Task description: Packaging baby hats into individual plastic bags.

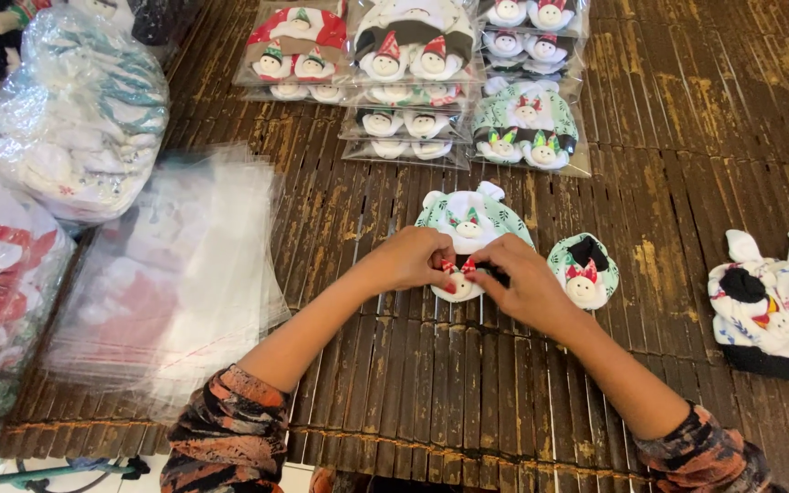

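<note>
Brown bamboo mat (687, 137) covers the floor. Both hands meet in the middle. Left hand (410, 258) and right hand (518, 278) pinch a tiny snowman bootie (458, 281), which lies on a green baby hat (472, 217). Another bootie (584, 270) sits just beside the right hand.

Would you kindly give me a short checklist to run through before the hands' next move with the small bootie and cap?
1. Left hand has a grip on the bootie: ok.
2. Right hand touches the bootie too: ok.
3. Cap lies flat on the mat, behind the hands: ok.
4. Second bootie within reach, right of the hands: ok.
5. Clear bags stacked to the left: ok.
6. Bootie fully shaped under the fingers: cannot tell, hidden.
</note>
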